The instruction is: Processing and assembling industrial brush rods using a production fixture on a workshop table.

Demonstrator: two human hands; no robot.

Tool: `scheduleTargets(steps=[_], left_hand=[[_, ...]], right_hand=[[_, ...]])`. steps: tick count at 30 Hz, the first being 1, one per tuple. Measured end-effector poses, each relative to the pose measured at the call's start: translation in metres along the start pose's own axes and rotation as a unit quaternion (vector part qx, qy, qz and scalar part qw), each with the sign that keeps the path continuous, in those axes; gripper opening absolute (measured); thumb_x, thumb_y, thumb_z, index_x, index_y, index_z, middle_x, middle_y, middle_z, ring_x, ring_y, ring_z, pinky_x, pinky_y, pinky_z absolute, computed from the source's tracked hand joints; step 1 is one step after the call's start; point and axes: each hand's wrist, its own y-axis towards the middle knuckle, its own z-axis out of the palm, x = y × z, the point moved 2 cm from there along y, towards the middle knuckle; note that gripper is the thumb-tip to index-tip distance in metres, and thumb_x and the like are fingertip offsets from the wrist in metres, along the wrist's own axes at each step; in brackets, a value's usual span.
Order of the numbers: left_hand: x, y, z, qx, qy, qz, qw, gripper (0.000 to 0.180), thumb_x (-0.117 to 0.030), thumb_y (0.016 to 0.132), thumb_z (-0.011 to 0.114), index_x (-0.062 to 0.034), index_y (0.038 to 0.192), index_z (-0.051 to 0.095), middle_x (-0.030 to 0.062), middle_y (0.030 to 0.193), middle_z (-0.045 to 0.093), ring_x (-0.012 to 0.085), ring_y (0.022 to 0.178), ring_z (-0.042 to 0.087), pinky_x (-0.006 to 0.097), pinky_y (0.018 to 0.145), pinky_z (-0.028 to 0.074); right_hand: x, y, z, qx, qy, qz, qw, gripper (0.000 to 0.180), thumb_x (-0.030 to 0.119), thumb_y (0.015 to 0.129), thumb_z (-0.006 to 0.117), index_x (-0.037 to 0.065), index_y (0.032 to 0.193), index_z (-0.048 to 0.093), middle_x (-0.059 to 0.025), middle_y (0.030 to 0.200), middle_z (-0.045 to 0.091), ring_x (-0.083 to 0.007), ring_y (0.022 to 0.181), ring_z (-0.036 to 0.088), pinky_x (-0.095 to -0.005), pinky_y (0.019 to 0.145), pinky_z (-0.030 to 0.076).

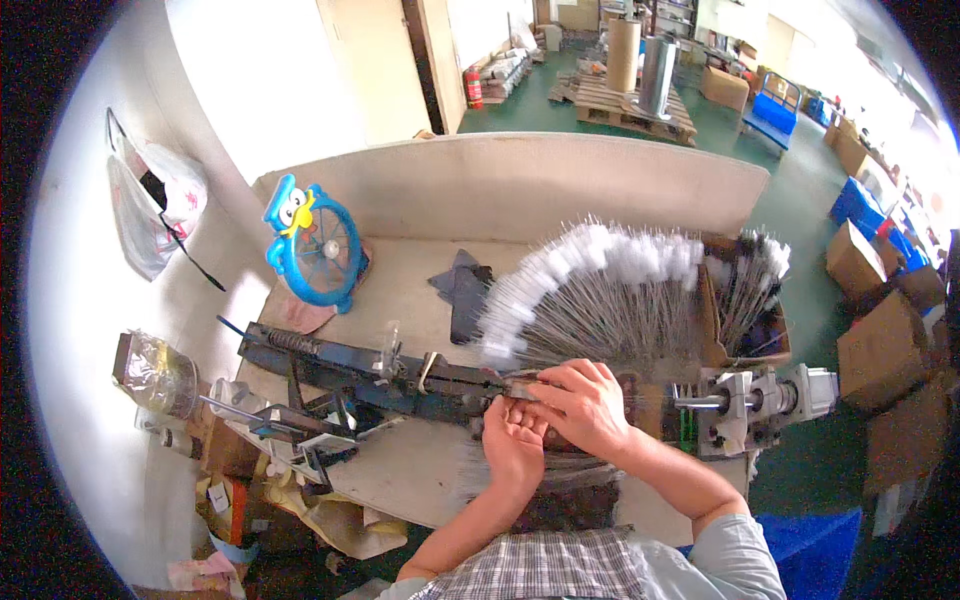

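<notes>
My right hand reaches over the inner end of a long dark metal machine, fingers pinched together. Just below and left of it is my left hand, palm turned up and fingers curled in against the right fingertips. Whatever lies between the fingers is too small and covered to make out. Behind my hands fans out a big heap of thin wire brushes with white bristle tips. To the right of my hands, a metal chuck with a rod points toward them. Thin wires lie under my wrists.
A blue duck-shaped fan stands at the back left, near dark flat pieces. An open carton holds more brushes, some dark. A raised board closes off the table's far side. Cardboard boxes are stacked at right.
</notes>
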Motion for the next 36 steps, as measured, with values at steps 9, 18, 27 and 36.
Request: scheduleTargets(steps=[9, 18, 27, 36], left_hand=[[0.002, 0.003, -0.003, 0.029, 0.069, 0.02, 0.997, 0.015, -0.014, 0.087, 0.052, -0.0042, 0.098, 0.054, 0.0056, 0.095, 0.058, 0.015, 0.085, 0.057, 0.027, 0.078, 0.049], [0.0, -0.003, 0.011, -0.001, 0.098, 0.048, 0.994, 0.011, 0.0, 0.083, 0.052, -0.0003, 0.095, 0.052, 0.0073, 0.094, 0.057, 0.0141, 0.083, 0.056, 0.028, 0.076, 0.048], [0.0, -0.002, 0.007, -0.014, 0.07, 0.038, 0.997, 0.007, -0.004, 0.086, 0.051, -0.0018, 0.093, 0.052, 0.0058, 0.088, 0.057, 0.0122, 0.08, 0.057, 0.026, 0.073, 0.048], [0.001, -0.004, 0.01, 0.003, 0.089, 0.051, 0.995, 0.014, -0.001, 0.085, 0.051, 0.0008, 0.099, 0.051, 0.0091, 0.096, 0.058, 0.0157, 0.086, 0.058, 0.026, 0.078, 0.049]], right_hand=[[-0.001, -0.002, -0.012, 0.02, 0.019, 0.02, 0.999, 0.023, 0.02, 0.066, 0.07, 0.014, 0.088, 0.068, -0.0009, 0.092, 0.062, -0.0192, 0.087, 0.057, -0.0341, 0.074, 0.043], [-0.005, -0.004, -0.007, 0.015, -0.001, 0.006, 1.0, 0.023, 0.019, 0.064, 0.071, 0.013, 0.086, 0.068, 0.0002, 0.092, 0.062, -0.0182, 0.084, 0.058, -0.033, 0.073, 0.043], [-0.004, -0.007, 0.004, 0.004, -0.004, 0.009, 1.0, 0.02, 0.022, 0.069, 0.067, 0.015, 0.088, 0.066, 0.0024, 0.092, 0.061, -0.0164, 0.082, 0.056, -0.0317, 0.072, 0.042], [-0.006, -0.007, -0.001, 0.012, -0.011, 0.006, 1.0, 0.019, 0.022, 0.069, 0.067, 0.016, 0.087, 0.066, 0.0033, 0.092, 0.061, -0.0152, 0.082, 0.056, -0.0313, 0.071, 0.042]])
